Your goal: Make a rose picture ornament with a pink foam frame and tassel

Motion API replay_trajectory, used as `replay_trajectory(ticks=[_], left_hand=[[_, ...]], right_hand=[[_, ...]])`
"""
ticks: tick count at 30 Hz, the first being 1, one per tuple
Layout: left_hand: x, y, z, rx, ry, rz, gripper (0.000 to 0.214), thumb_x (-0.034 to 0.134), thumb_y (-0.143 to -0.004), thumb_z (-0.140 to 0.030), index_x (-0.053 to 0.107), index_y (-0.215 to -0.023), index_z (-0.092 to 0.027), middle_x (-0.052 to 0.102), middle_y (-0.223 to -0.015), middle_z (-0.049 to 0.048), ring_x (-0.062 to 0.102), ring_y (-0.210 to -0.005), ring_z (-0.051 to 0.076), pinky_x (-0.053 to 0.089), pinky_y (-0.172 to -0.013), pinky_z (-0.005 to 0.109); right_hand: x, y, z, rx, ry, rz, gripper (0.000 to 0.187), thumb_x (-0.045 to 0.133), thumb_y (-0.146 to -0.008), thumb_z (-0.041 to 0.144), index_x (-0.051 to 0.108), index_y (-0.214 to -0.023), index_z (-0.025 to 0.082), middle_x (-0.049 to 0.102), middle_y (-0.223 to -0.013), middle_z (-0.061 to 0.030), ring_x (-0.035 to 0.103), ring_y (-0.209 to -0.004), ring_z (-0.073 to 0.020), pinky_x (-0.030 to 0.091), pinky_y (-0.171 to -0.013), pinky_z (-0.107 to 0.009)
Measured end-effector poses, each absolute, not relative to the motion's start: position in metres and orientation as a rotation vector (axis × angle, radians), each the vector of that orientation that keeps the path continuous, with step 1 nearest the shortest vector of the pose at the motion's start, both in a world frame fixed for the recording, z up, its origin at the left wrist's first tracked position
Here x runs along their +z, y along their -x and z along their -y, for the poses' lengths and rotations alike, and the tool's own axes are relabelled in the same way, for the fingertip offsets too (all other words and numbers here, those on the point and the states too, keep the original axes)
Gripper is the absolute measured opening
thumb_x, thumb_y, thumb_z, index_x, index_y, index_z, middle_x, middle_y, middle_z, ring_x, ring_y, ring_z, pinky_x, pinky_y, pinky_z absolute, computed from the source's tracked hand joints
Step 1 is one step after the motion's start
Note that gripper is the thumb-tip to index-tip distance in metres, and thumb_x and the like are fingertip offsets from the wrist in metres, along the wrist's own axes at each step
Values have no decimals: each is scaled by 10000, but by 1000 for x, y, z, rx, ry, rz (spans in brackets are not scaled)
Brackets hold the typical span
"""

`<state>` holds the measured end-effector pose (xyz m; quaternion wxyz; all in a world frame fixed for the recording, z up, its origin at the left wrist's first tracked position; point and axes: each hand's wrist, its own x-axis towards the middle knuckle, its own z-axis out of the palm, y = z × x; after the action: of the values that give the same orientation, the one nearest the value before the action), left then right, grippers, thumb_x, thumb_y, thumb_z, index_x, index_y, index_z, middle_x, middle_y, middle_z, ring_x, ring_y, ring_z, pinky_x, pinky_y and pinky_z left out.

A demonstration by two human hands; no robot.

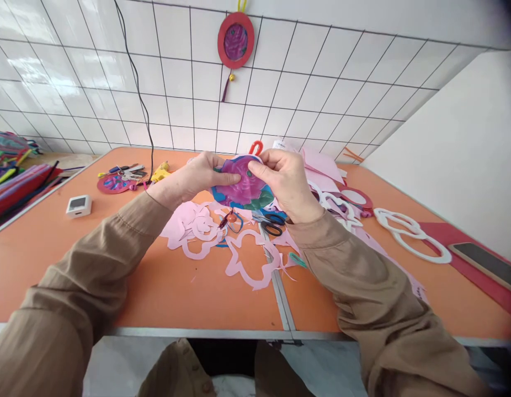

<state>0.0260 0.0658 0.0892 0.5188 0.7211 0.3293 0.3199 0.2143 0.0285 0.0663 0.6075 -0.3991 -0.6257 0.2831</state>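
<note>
A flat, rounded piece with a purple flower and green leaves on blue (243, 187) is raised above the middle of the table, near face toward the viewer. The left hand (202, 175) grips its left edge, with the thumb lying flat across the flower; the right hand (286, 179) pinches its upper right edge, thumb on the near face. Both hands are closed narrowly on the piece, and most fingers are hidden behind it. A bright red loop (256, 147) projects above its far edge.

Below the piece appear an orange bead with a dark tassel (230, 218) and, to the right, scissors with black handles (272, 224); whether the tassel is attached to the piece cannot be told. Curved pink paper cut-outs (232, 264) lie nearer, on the orange tabletop with a metal edge (168, 292).

Far left: a yellow glue gun (160, 173), beside a red-rimmed oval ornament (110, 185) with keys (133, 172); nearer stands a small white box with a dark screen (79, 205). Right: white oval rings (425, 249), partly over a red sheet (437, 229) bearing a dark phone (487, 266). Far: a red-framed oval pendant (235, 41) hangs against the white tiled wall (176, 74).
</note>
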Motion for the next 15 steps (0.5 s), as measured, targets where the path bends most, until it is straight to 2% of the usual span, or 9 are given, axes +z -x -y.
replay_trajectory(ticks=[3,5,7,9,11,15], left_hand=[[90,-27,-66,767,-1702,-821,170,831,-751,-208,750,-607,-168,696,-587,0,602,-544,107,497,-585,242],[92,-28,-65,774,-1661,-805,126,803,-761,-171,758,-643,-170,702,-601,-2,613,-551,113,498,-578,245],[92,-28,-65,783,-1617,-792,62,795,-761,-149,769,-707,-164,715,-628,1,624,-560,119,503,-571,249],[92,-27,-66,799,-1593,-783,63,809,-758,-163,757,-726,-150,713,-638,8,618,-554,116,500,-561,249],[91,-27,-68,801,-1591,-783,105,827,-755,-193,742,-724,-141,711,-649,15,614,-554,111,497,-559,246],[89,-23,-71,766,-1634,-768,216,867,-721,-262,778,-877,-140,751,-740,32,659,-621,129,533,-605,253]], right_hand=[[70,-218,-27,633,911,1477,483,828,-752,597,560,-607,223,476,-616,21,426,-586,-117,345,-549,-307],[72,-222,-25,657,933,1500,603,749,-805,693,454,-546,236,348,-538,45,335,-517,-105,262,-502,-308],[74,-225,-24,698,964,1524,645,716,-827,715,400,-527,239,264,-501,58,266,-477,-96,184,-480,-310],[75,-227,-23,704,996,1561,556,792,-786,632,490,-553,228,333,-510,54,301,-493,-93,191,-482,-296],[76,-228,-23,686,1038,1581,408,865,-728,483,587,-607,212,442,-550,38,377,-534,-102,257,-490,-281],[75,-227,-24,685,1091,1567,213,805,-759,275,640,-646,201,537,-586,11,474,-567,-126,361,-503,-287]])
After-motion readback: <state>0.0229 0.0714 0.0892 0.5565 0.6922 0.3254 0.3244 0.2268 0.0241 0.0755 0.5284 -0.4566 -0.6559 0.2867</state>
